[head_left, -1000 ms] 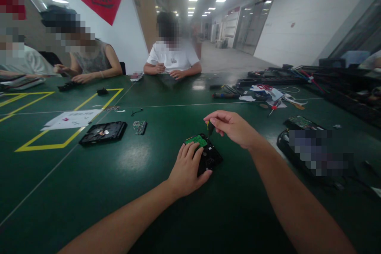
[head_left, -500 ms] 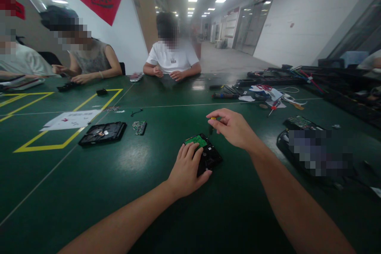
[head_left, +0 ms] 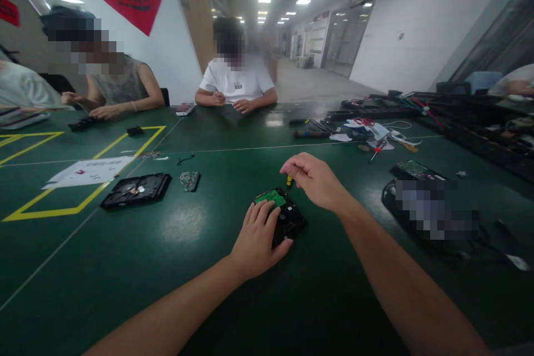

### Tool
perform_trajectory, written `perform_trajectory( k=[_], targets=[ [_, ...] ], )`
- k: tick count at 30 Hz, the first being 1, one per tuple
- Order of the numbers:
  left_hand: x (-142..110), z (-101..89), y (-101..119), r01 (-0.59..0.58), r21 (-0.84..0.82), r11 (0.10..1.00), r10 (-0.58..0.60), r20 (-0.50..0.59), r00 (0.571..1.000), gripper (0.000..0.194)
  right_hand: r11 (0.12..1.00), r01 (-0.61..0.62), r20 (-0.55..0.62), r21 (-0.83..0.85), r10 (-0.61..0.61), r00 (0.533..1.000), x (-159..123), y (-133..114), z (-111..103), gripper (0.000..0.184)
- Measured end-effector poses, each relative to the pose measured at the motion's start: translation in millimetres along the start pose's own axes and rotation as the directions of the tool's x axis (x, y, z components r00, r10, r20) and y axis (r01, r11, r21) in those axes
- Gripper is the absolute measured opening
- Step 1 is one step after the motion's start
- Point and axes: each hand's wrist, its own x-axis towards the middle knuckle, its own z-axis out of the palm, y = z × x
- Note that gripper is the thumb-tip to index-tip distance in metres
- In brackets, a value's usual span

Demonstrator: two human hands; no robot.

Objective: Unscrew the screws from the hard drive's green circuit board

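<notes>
A black hard drive (head_left: 288, 218) with a green circuit board (head_left: 271, 197) on top lies on the green table (head_left: 208, 289) in front of me. My left hand (head_left: 258, 239) rests on its near side, fingers spread over the board and thumb against the casing edge. My right hand (head_left: 314, 179) is pinched around a small screwdriver (head_left: 288, 181) with a yellow and black handle, held upright with its tip down at the drive's far corner.
An opened black drive (head_left: 136, 189) and a small loose circuit board (head_left: 189, 180) lie to the left by a yellow taped outline (head_left: 62, 211) and a paper sheet (head_left: 87, 171). Tools and cables (head_left: 375, 133) crowd the right. Several people sit across the table.
My right hand has shifted slightly left and lower with the screwdriver, closer to the drive's corner. The left hand stays on the drive. The view has drifted a little.
</notes>
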Motion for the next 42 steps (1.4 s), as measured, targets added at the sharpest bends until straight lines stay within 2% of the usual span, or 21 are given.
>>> perform_trajectory(
  k=[2,5,8,13,19,24,30,35,42],
  targets=[
    [-0.2,0.2,0.0,-0.005,0.000,1.000,0.005,-0.005,1.000,0.070,0.997,-0.044,-0.029,0.065,0.046,0.999,0.7,0.9,2.5,0.028],
    [-0.5,-0.1,-0.1,-0.008,-0.004,1.000,0.008,-0.010,1.000,0.070,0.971,-0.154,-0.066,0.182,0.168,0.984,1.5,3.8,7.0,0.036],
    [-0.7,-0.2,-0.4,-0.006,-0.006,1.000,0.006,-0.009,1.000,0.069,0.952,-0.212,-0.085,0.220,0.235,0.968,1.8,6.0,8.7,0.037],
    [-1.5,1.8,-2.5,-0.009,-0.020,1.000,0.009,-0.021,1.000,0.070,0.972,-0.142,-0.079,0.185,0.159,0.984,1.5,5.9,3.9,0.027],
    [-1.1,2.5,-3.0,-0.010,-0.018,1.000,0.010,-0.018,1.000,0.070,0.973,-0.126,0.062,0.194,0.116,0.991,-0.2,2.7,3.0,0.024],
    [-0.2,1.2,-1.6,-0.009,-0.010,1.000,0.009,-0.008,1.000,0.069,0.971,-0.124,0.058,0.205,0.114,0.992,0.6,0.1,4.6,0.026],
    [-1.0,1.4,-1.9,-0.011,-0.020,1.000,0.010,-0.025,1.000,0.069,0.985,-0.045,0.039,0.164,0.040,0.998,2.2,2.1,5.0,0.026],
    [-1.4,2.1,-2.9,-0.010,-0.010,1.000,0.010,-0.015,1.000,0.070,0.953,-0.124,0.043,0.275,0.117,0.992,1.8,4.5,5.6,0.022],
    [-0.9,-0.4,-1.1,-0.003,-0.017,1.000,0.003,-0.010,1.000,0.070,0.966,-0.147,0.053,0.213,0.139,0.989,-0.5,-2.4,0.2,0.021]
  ],
)
